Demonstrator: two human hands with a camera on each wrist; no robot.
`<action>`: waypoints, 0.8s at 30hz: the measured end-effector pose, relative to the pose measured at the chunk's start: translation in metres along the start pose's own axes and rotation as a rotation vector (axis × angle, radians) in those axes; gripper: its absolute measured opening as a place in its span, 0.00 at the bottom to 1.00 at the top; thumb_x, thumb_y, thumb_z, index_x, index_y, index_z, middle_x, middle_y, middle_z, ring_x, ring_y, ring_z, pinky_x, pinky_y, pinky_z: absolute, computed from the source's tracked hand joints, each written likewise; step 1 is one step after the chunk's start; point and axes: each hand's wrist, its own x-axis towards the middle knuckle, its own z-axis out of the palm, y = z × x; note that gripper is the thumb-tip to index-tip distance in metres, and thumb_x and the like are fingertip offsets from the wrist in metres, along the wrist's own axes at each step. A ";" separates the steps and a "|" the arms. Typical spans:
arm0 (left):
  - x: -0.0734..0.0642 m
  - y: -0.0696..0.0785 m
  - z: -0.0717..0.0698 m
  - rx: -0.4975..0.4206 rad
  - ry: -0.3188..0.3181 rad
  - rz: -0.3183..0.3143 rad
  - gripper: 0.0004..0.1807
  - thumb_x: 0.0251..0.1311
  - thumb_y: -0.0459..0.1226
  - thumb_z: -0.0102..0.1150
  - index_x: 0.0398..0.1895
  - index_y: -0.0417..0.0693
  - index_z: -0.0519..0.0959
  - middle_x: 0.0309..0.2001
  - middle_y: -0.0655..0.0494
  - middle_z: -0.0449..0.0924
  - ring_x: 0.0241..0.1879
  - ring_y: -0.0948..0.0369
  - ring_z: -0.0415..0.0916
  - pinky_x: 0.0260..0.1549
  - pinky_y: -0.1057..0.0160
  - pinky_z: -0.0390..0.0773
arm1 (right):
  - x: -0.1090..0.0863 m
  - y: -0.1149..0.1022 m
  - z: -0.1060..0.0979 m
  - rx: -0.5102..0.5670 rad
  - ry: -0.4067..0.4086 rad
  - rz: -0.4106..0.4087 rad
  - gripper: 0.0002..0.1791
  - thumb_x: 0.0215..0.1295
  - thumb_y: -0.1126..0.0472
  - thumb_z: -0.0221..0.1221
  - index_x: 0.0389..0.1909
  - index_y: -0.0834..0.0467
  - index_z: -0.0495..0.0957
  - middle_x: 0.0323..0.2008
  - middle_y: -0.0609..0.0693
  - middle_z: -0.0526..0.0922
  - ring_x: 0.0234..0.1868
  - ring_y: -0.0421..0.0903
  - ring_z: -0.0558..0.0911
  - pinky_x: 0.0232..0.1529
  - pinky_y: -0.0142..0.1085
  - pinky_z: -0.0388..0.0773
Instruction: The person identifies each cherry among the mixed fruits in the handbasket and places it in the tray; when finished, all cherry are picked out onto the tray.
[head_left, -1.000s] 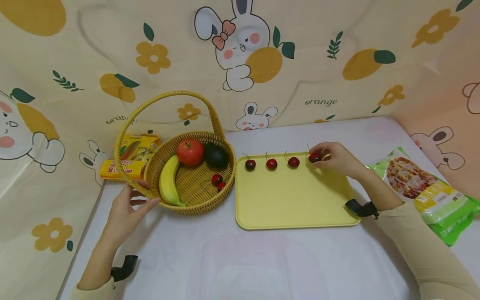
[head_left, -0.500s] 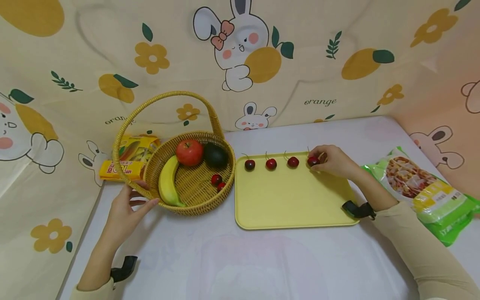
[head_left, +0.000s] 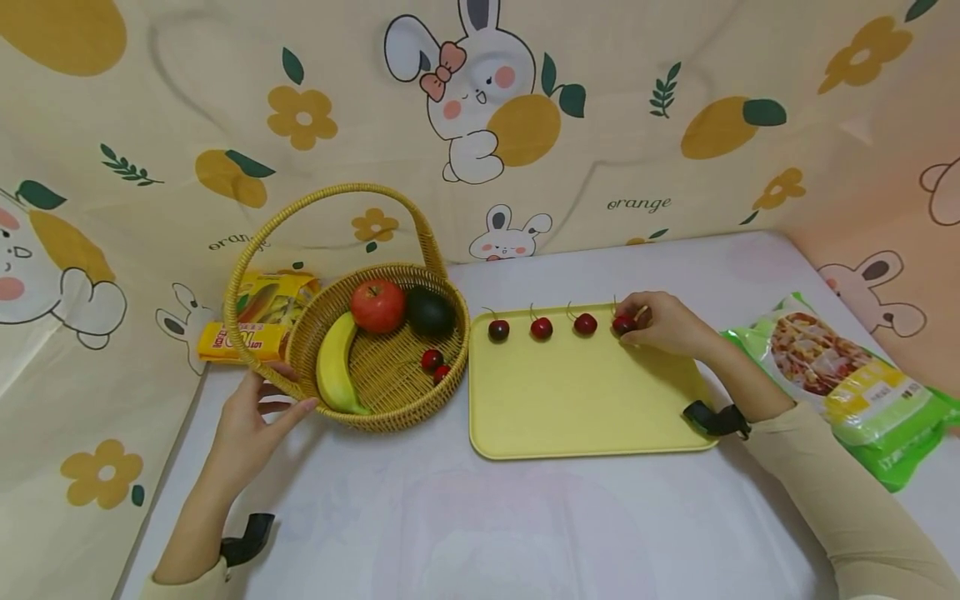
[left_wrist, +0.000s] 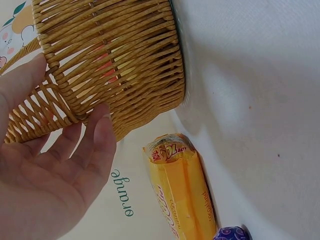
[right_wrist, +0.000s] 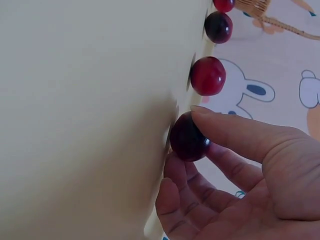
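Note:
My left hand [head_left: 251,429] holds the wicker basket [head_left: 408,411] at its left rim by the handle's foot, thumb in front and fingers beneath in the left wrist view. In the basket lie a banana [head_left: 336,364], a red apple [head_left: 377,306], a dark avocado [head_left: 430,311] and two cherries [head_left: 432,360]. My right hand [head_left: 663,325] pinches a dark red cherry [right_wrist: 189,137] between thumb and fingers, close over the yellow tray [head_left: 577,408] at its back edge. To its left three stemmed cherries [head_left: 541,327] stand in a row.
Yellow snack packets [head_left: 243,340] lie behind the basket on the left. A green food bag [head_left: 847,392] is right of the tray, near the right forearm. A purple round thing [left_wrist: 232,233] shows at the left wrist view's lower edge. Printed cloth hangs behind.
My right hand has lowered slightly and moved a little left with the cherry, bringing it in line with the row. My left hand and the basket have stayed in place.

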 end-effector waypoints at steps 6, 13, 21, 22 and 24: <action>0.001 -0.001 -0.001 -0.008 0.005 0.006 0.26 0.59 0.32 0.70 0.56 0.35 0.67 0.50 0.46 0.75 0.45 0.75 0.72 0.41 0.80 0.76 | 0.000 -0.004 -0.004 -0.056 0.009 -0.014 0.20 0.59 0.67 0.70 0.49 0.68 0.77 0.43 0.63 0.79 0.40 0.55 0.79 0.37 0.37 0.79; -0.002 0.000 -0.001 -0.014 0.002 -0.002 0.27 0.59 0.32 0.70 0.57 0.36 0.67 0.51 0.45 0.75 0.44 0.74 0.72 0.41 0.80 0.76 | 0.025 -0.069 -0.008 -0.098 0.021 -0.264 0.24 0.61 0.63 0.69 0.56 0.68 0.76 0.51 0.62 0.79 0.49 0.60 0.77 0.52 0.53 0.76; -0.001 -0.002 -0.002 -0.029 0.012 0.032 0.27 0.58 0.29 0.70 0.56 0.34 0.67 0.50 0.44 0.74 0.44 0.73 0.73 0.41 0.78 0.78 | 0.105 -0.210 0.064 0.055 -0.607 -0.553 0.18 0.67 0.63 0.64 0.56 0.63 0.78 0.49 0.54 0.82 0.50 0.48 0.81 0.55 0.38 0.79; -0.001 -0.003 -0.001 -0.033 0.014 0.036 0.27 0.58 0.29 0.70 0.56 0.34 0.67 0.50 0.44 0.75 0.44 0.73 0.73 0.41 0.78 0.78 | 0.116 -0.221 0.073 0.033 -0.704 -0.554 0.19 0.67 0.62 0.64 0.57 0.62 0.77 0.49 0.55 0.82 0.51 0.48 0.81 0.54 0.39 0.79; 0.001 -0.005 0.000 -0.037 0.013 0.037 0.26 0.58 0.30 0.70 0.56 0.34 0.67 0.49 0.44 0.75 0.44 0.72 0.73 0.41 0.77 0.79 | 0.134 -0.237 0.087 -0.034 -0.875 -0.506 0.20 0.67 0.61 0.64 0.59 0.60 0.77 0.49 0.55 0.81 0.51 0.47 0.80 0.53 0.43 0.80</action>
